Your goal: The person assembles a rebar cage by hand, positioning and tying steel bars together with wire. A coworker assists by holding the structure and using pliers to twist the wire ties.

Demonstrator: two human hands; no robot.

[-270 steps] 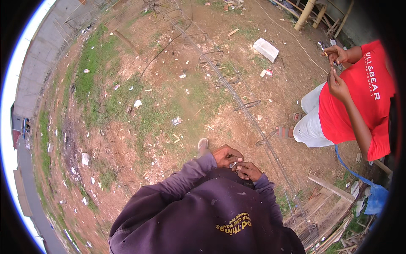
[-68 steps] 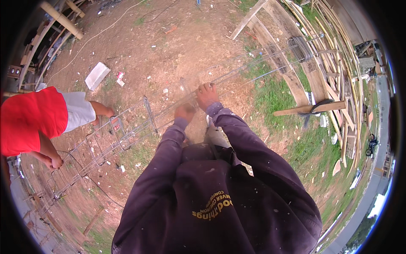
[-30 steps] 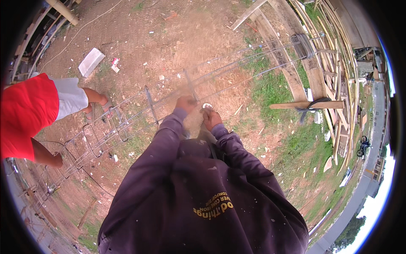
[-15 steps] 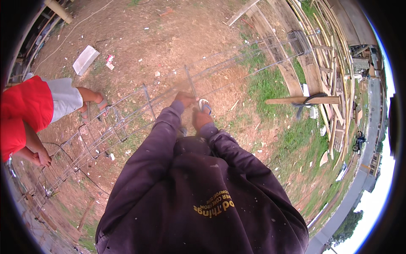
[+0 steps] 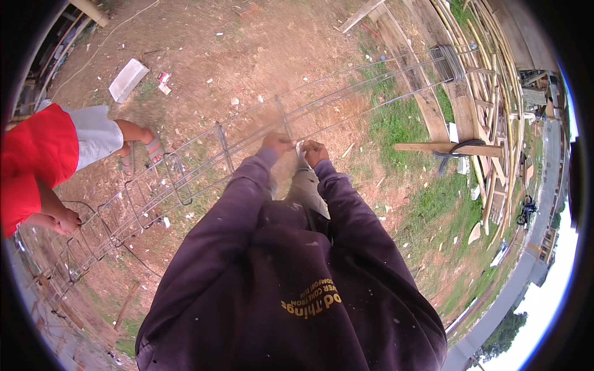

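Note:
A long cage of thin steel bars (image 5: 204, 168) runs from lower left to upper right, with square wire stirrups (image 5: 221, 139) around its bars. My left hand (image 5: 278, 143) is at the near lower corner of one stirrup (image 5: 283, 116), its fingers closed and somewhat blurred. Just to its right, my right hand (image 5: 314, 152) is also closed, fingertips close to the left ones. Whatever is pinched between the fingers is too small to make out. My foot and trouser leg (image 5: 304, 185) show below the right hand.
At left a person in red (image 5: 43, 154) has a hand at the cage's far left end. Bundled stirrups (image 5: 447, 63) hang on the bars by wooden planks (image 5: 411, 80). Bamboo poles (image 5: 489, 117) lie at right. A pale block (image 5: 129, 80) rests on the dirt.
My right hand has moved up and right, from below the left hand to beside it. My left hand has shifted slightly right. The other person's hand has moved slightly up and right.

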